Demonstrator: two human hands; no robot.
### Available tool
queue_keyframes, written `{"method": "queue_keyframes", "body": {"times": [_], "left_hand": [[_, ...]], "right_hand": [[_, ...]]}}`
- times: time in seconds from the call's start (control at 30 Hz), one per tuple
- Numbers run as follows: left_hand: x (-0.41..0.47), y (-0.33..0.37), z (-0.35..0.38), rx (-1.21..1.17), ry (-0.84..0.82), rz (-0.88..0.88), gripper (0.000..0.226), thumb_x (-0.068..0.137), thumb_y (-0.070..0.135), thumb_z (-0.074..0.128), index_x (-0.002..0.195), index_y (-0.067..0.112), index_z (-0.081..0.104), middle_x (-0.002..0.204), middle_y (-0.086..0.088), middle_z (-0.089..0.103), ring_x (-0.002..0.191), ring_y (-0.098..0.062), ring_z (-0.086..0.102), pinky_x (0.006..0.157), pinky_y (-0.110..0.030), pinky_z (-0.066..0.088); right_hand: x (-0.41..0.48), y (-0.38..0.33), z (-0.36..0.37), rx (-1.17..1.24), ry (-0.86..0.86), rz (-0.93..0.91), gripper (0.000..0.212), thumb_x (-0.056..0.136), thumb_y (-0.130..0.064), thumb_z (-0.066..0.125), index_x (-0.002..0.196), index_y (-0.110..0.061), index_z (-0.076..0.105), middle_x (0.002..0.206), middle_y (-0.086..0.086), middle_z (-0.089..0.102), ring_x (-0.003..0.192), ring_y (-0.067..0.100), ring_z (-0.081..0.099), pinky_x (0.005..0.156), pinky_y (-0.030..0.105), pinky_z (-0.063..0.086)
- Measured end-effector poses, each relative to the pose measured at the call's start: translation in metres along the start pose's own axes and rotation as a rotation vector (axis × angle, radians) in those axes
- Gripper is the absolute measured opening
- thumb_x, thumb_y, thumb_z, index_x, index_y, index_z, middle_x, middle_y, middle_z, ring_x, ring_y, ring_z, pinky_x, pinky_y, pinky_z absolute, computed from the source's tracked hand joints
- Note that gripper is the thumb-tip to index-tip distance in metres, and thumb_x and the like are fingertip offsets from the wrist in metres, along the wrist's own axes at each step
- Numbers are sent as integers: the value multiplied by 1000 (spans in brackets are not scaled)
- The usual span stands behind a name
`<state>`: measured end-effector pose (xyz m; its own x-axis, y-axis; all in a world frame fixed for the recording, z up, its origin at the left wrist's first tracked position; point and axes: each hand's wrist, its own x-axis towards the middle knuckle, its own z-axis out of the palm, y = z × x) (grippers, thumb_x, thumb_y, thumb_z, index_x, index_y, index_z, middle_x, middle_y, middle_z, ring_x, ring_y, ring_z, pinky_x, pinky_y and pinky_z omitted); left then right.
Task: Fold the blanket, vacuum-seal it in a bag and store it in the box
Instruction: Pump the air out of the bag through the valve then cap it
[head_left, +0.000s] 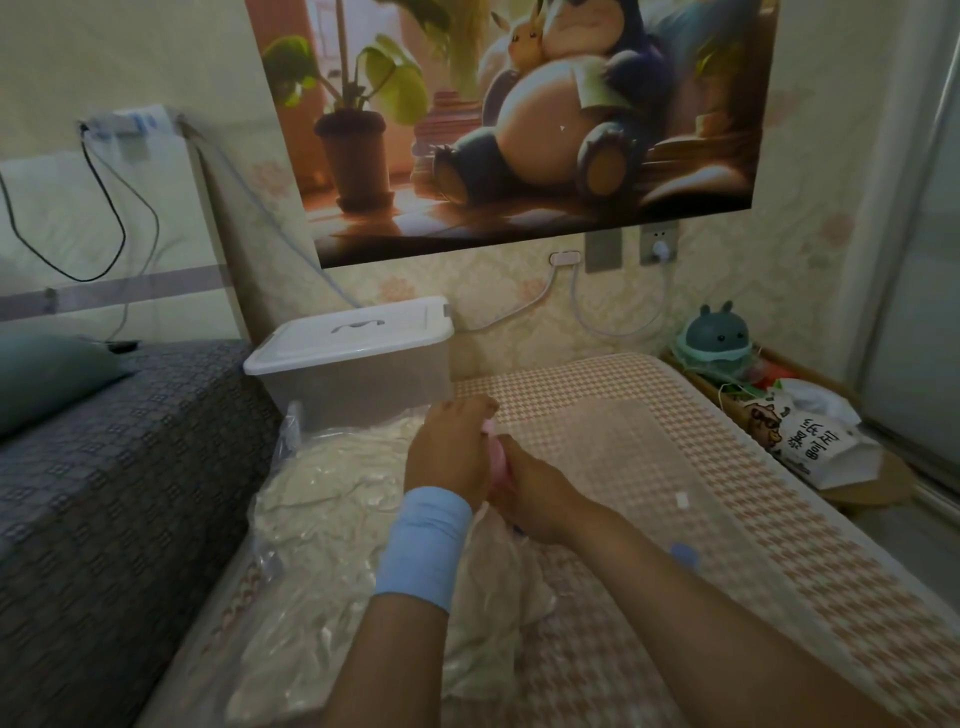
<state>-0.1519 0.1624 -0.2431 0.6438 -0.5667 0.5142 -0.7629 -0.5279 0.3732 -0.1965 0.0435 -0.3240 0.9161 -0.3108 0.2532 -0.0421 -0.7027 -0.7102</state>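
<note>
**Head cam: both hands on pink object over bagged blanket**

Head view, single frame. L hand (447, 457) (blue wristband (423, 545)) and R hand (537, 493) meet over the bag's right edge, touching each other. Both curl their fingers round a small pink object (493, 462). Only slivers of it show btw the palms, so can't tell what it is.

Clear plastic bag (322, 561) lies along the left edge of the checked bed (649, 441), wrinkled round the cream blanket (337, 483) inside it. Bag's far end reaches the front wall of the box (358, 384); contact unclear. Box is translucent w/ white lid (348, 338) on, and sits at the far left corner of the checked bed, close to the wall.

Blue round bit (683, 553) lies on the bed just beside the R forearm. Small white tag (681, 500) lies farther out, mid bed.

Grey quilted bed (104, 467) adjoins on the left w/ green pillow (47, 379). Poster (519, 130) hangs on the wall above the box. Past the right edge: teal toy (717, 338) and printed pack (810, 441).
</note>
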Motion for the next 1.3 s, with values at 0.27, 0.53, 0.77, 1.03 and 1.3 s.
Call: {"method": "queue_keyframes", "body": {"times": [0.27, 0.53, 0.77, 1.03, 1.3], "left_hand": [[11, 22, -74, -75, 565, 321, 25, 91, 19, 49, 101, 11, 71, 94, -6, 68, 88, -22, 57, 81, -23, 39], [-2, -13, -5, 88, -29, 20, 24, 92, 29, 40, 97, 27, 64, 105, 2, 60, 96, -24, 59, 75, -31, 43], [5, 6, -53, 49, 283, 192, 29, 88, 30, 42, 96, 20, 67, 96, 0, 65, 85, -26, 63, 69, -33, 48], [14, 16, -60, -36, 458, 252, 23, 91, 19, 50, 103, 18, 69, 99, 0, 63, 89, -18, 58, 74, -28, 45], [4, -12, -15, 8, 6, 173, 32, 80, 21, 41, 94, 16, 70, 96, -8, 63, 90, -29, 59, 75, -39, 51]], "right_hand": [[-2, 4, -8, 29, 8, -14, 49, 91, -33, 68, 133, -31, 43, 115, -4, 65, 100, 20, 63, 84, 33, 49], [-1, -3, 5, 39, -8, 15, 46, 93, -37, 64, 133, -34, 41, 101, -14, 61, 80, 8, 58, 66, 24, 40], [-4, -2, -9, 37, 6, -20, 46, 92, -32, 67, 132, -32, 44, 91, -21, 59, 68, -6, 56, 65, 16, 40], [-3, 2, -8, 34, -19, 36, 49, 91, -35, 67, 132, -32, 41, 111, -7, 64, 98, 20, 62, 80, 31, 45], [-2, -4, -3, 43, -7, 27, 43, 92, -35, 65, 128, -30, 43, 80, -16, 57, 63, 5, 53, 64, 25, 41]]}}
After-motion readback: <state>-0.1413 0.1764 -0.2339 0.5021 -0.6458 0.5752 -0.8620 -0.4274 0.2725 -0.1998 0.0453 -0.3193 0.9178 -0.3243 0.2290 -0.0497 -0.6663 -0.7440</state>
